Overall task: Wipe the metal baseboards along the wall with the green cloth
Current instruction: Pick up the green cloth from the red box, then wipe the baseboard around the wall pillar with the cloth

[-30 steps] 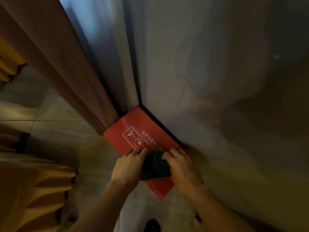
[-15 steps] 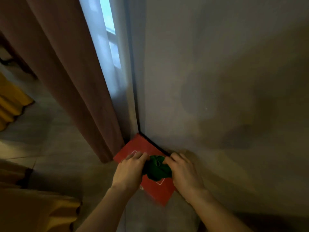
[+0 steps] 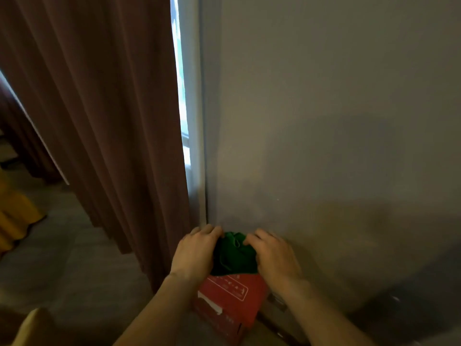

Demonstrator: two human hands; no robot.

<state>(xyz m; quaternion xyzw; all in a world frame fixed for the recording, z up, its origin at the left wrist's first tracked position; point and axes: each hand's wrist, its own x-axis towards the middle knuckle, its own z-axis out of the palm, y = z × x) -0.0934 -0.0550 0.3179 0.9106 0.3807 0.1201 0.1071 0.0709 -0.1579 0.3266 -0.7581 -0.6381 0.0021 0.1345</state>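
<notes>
A bunched green cloth (image 3: 234, 254) lies on top of a red box (image 3: 225, 299) that stands on the floor against the grey wall (image 3: 324, 121). My left hand (image 3: 194, 253) grips the cloth's left side and my right hand (image 3: 274, 255) grips its right side, both near the corner where the wall meets the window frame. A short dark strip of baseboard (image 3: 274, 320) shows at the wall's foot to the right of the box; the rest is hidden behind the box and my arms.
A long brown curtain (image 3: 112, 121) hangs to the left, down to the grey floor (image 3: 62, 258). A narrow bright window strip (image 3: 180, 83) shows beside it. Yellow upholstery (image 3: 15, 216) sits at the far left.
The view has tilted upward, so the box and hands sit lower in frame. Both hands have slid with the cloth along the box toward the corner.
</notes>
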